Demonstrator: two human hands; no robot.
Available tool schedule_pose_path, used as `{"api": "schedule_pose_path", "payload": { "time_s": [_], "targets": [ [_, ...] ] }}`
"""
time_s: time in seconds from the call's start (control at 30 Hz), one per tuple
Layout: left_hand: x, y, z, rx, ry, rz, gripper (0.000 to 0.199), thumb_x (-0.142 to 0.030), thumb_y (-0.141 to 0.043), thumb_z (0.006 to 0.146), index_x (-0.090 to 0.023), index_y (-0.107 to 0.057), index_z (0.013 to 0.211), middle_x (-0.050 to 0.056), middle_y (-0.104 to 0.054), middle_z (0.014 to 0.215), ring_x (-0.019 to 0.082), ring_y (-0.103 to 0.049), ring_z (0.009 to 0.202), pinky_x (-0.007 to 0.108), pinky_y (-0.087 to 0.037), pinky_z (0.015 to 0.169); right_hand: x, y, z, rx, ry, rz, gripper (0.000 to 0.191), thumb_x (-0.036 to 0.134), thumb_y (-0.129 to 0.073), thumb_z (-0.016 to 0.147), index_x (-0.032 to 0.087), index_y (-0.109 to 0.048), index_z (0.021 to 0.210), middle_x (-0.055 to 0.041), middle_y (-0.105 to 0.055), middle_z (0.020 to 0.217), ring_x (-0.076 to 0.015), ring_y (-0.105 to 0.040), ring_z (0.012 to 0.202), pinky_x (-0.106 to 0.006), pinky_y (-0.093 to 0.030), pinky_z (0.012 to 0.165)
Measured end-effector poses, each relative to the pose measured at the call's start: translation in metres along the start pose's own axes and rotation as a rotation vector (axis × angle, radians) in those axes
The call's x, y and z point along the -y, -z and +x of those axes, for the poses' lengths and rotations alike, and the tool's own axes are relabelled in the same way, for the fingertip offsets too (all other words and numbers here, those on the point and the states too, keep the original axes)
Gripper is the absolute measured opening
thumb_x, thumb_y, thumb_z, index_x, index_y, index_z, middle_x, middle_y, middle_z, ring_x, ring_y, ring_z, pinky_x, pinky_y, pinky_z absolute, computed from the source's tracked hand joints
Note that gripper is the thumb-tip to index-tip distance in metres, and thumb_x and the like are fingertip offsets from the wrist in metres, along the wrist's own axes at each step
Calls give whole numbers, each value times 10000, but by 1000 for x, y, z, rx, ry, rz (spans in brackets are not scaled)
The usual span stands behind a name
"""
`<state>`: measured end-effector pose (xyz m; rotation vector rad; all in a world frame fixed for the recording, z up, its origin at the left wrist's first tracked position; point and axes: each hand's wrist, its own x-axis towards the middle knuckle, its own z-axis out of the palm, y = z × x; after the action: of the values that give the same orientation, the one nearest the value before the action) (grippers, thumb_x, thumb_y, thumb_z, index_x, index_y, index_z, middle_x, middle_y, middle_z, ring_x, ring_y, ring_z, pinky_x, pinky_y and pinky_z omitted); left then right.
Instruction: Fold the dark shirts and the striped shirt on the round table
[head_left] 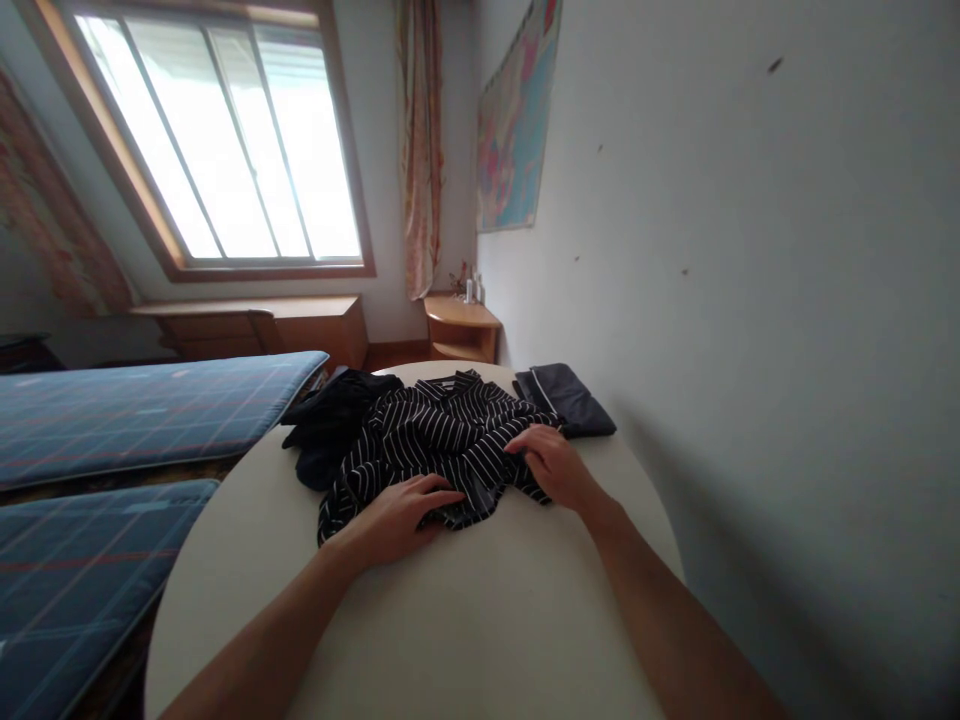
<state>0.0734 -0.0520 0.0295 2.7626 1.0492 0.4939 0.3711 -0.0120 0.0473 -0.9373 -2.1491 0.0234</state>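
Note:
A black shirt with white stripes lies spread and wrinkled on a round white table, its collar at the far side. My left hand rests on the lower left of the shirt near its hem, fingers stretched out. On the right, my right hand has its fingers bent down onto a sleeve, the fingertips closed on the striped cloth. The underside of that grip is hidden.
Dark crumpled clothes lie left of the shirt, and a folded dark garment lies at the back right. Beds with blue plaid mattresses stand left. A white wall runs close along the right. A corner shelf stands behind.

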Motion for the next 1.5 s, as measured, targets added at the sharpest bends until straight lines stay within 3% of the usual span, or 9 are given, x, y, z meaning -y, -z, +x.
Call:
{"api": "schedule_pose_path", "payload": {
  "time_s": [0.07,0.17,0.4,0.6,0.93,1.07,1.17,1.33,1.5],
  "targets": [
    [3,-2,1,-18,16,-5,504,-84,-579,811,-330,-640,1246,5,-629,1270,194,-618,1134,305,-466,1013,6,-10,-1,148,43,-17,274,175,-580,851,217,-658,1110,-75,-673,1137,-229,-581,1109,-438,-423,1028],
    [9,-3,1,-47,69,-21,449,-47,-528,795,-289,-687,1138,4,-675,1187,189,-640,1098,300,-481,994,7,-25,-3,206,45,-119,495,225,-727,754,213,-610,1234,-118,-576,1336,-293,-474,1277,-509,-345,1098],
    [8,-1,1,-65,38,-61,620,-27,-491,798,-350,-602,1316,-10,-648,1239,163,-650,1082,266,-493,964,10,-28,2,154,-17,-196,182,112,-656,801,217,-693,945,-63,-705,1016,-253,-594,1042,-444,-412,972],
    [-2,1,3,-29,-36,-73,288,-227,-546,943,-332,-711,1155,0,-700,1064,151,-674,963,235,-513,867,32,-27,7,31,-11,-147,178,244,-556,953,230,-705,1051,-42,-753,939,-200,-659,878,-401,-392,923],
    [5,1,2,-178,35,-27,213,-242,-498,966,-259,-695,1045,21,-707,958,152,-675,851,238,-500,768,46,-25,6,170,124,-39,208,323,-550,967,256,-698,1096,-35,-757,999,-184,-675,934,-400,-367,1026],
    [9,1,2,-306,150,-18,211,-225,-481,961,-248,-673,1045,21,-705,976,153,-677,852,250,-501,777,48,-29,3,309,169,34,471,478,-701,840,246,-635,1244,-74,-710,1163,-236,-632,1099,-421,-394,1042],
    [11,-1,2,-298,163,-36,200,-250,-481,966,-249,-669,1034,21,-711,992,158,-681,869,257,-503,796,45,-37,0,336,129,22,671,403,-786,742,203,-551,1338,-110,-660,1247,-270,-599,1160,-448,-401,1059],
    [12,-4,3,-290,201,-46,204,-261,-481,965,-245,-667,1047,24,-719,1019,176,-688,903,282,-508,822,37,-40,-1,283,0,47,484,133,-695,746,166,-568,1212,-107,-657,1185,-234,-614,1110,-367,-478,978],
    [15,-2,3,-370,255,-69,215,-281,-470,963,-241,-667,1038,30,-719,993,191,-684,904,304,-518,827,32,-34,3,228,23,-6,138,186,-585,914,211,-660,1027,-67,-715,1051,-206,-658,997,-350,-495,910]
  ]
}}
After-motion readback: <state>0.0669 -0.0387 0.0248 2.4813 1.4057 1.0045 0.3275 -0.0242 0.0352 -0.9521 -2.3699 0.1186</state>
